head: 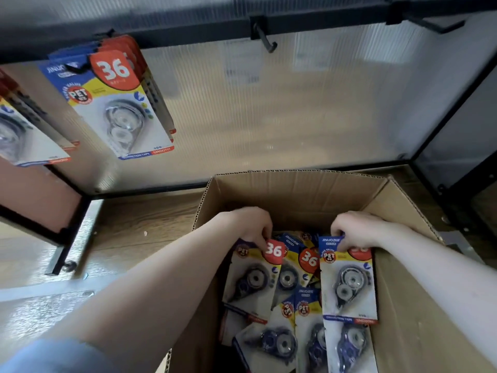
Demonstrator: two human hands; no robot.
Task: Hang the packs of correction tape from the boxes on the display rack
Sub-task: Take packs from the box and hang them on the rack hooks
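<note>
Head view: both hands inside the open cardboard box (295, 189). Left hand (251, 224) pinches the top of one correction tape pack (252, 278); right hand (355, 230) pinches another pack (348, 286). More packs hang on the rack hook (115, 100).

your box (295, 195) sits on the floor below the rack rail (188, 30); packs (304, 305) lie in it, hung packs (113, 103) upper left, bare hook (265, 39) above.
</note>
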